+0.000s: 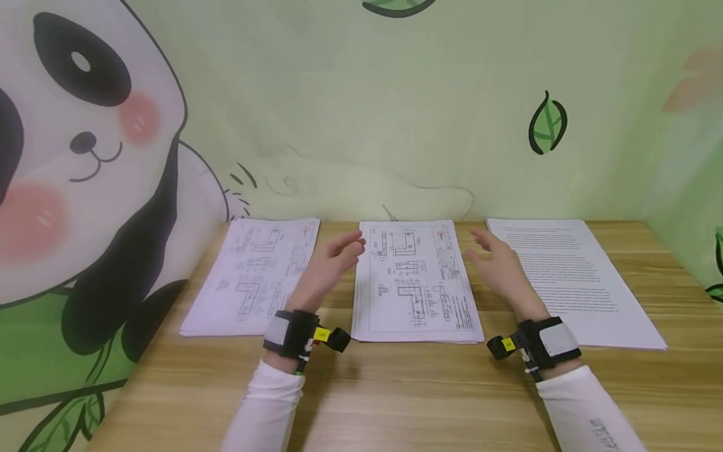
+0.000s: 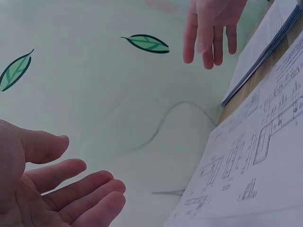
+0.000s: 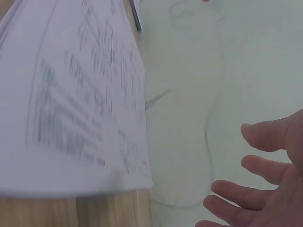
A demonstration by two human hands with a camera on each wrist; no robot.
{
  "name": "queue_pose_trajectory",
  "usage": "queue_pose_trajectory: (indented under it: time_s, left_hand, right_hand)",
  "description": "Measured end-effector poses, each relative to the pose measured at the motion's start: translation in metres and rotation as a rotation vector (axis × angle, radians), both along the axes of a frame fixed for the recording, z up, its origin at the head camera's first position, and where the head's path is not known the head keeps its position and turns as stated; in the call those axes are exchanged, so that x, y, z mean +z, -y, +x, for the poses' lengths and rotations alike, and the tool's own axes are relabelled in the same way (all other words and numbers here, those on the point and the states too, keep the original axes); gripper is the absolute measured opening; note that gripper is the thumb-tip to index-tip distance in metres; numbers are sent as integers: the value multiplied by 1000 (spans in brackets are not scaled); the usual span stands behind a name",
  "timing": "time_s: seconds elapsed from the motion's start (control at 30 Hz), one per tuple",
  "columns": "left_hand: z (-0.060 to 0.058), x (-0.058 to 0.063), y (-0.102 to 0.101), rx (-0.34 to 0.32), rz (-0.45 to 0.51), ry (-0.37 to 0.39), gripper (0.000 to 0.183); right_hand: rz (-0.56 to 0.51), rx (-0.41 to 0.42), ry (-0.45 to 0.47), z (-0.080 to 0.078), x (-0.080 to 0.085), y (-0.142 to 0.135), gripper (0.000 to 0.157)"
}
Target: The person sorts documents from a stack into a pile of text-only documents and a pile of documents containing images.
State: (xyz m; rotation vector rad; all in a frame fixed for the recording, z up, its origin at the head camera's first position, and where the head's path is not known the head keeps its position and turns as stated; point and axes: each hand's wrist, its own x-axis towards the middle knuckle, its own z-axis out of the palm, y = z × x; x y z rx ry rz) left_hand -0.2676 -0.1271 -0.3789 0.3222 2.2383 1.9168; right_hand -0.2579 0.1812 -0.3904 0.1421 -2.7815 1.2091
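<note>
Between my two hands lies the middle stack of paper, its top sheet printed with a technical drawing. My left hand is held above the table at that stack's left side, fingers loosely extended and nothing in them. On the other side, my right hand hovers near the stack's right edge, also holding nothing. In the left wrist view the left hand has its fingers spread, with the right hand across from it. The right wrist view shows the right hand apart from the paper.
A second stack of drawings lies at the left, partly behind my left forearm. At the right is a stack of text pages. All lie on a wooden table against a wall covering printed with a panda and leaves.
</note>
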Motion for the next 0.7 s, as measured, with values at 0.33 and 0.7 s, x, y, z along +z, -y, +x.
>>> queue_pose_trajectory:
  time_s: [0.33,0.7]
  left_hand:
    - [2,-5,56,98,-167,-47,52]
    - [3,-10,108,192,-395,-2,59]
  right_hand:
    - [-29,69,40,-2,-6,50,54]
    - [-98,63,-18,0,-22,103,45]
